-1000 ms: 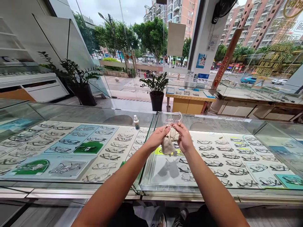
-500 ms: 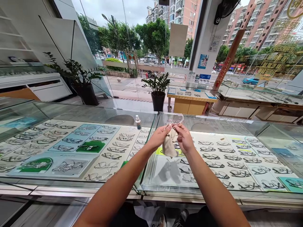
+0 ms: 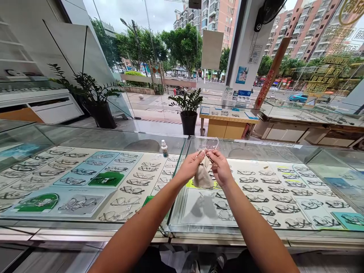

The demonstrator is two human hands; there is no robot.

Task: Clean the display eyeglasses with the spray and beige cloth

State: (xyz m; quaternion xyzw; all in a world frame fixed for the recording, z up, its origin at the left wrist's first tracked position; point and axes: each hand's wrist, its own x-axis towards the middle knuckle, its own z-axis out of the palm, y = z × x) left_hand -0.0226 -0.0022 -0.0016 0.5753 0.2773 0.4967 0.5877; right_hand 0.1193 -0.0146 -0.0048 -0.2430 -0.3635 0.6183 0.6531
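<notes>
A small beige cloth pouch (image 3: 203, 177) hangs over the right-hand display case, its top gathered between my hands. My left hand (image 3: 191, 167) is closed, pinching the pouch near its neck. Close beside it, my right hand (image 3: 220, 167) is also closed, fingertips pinched at the gathered top. A thin pale cord-like loop (image 3: 217, 142) rises above the fingers. Behind the fingertips is a pinkish thin shape that I cannot make out clearly. The pouch's shadow falls on a white panel below.
Glass display cases (image 3: 182, 222) with rows of eyeglasses (image 3: 252, 188) run across in front of me. On the left case's top stands a white bottle (image 3: 164, 148). Beyond are a potted plant (image 3: 189, 123), a wooden display table (image 3: 227, 129) and a glass shopfront.
The pouch's hanging part has spread slightly and shifted a little. My hands remain together at its top, with small finger movements. The view has shifted slightly.
</notes>
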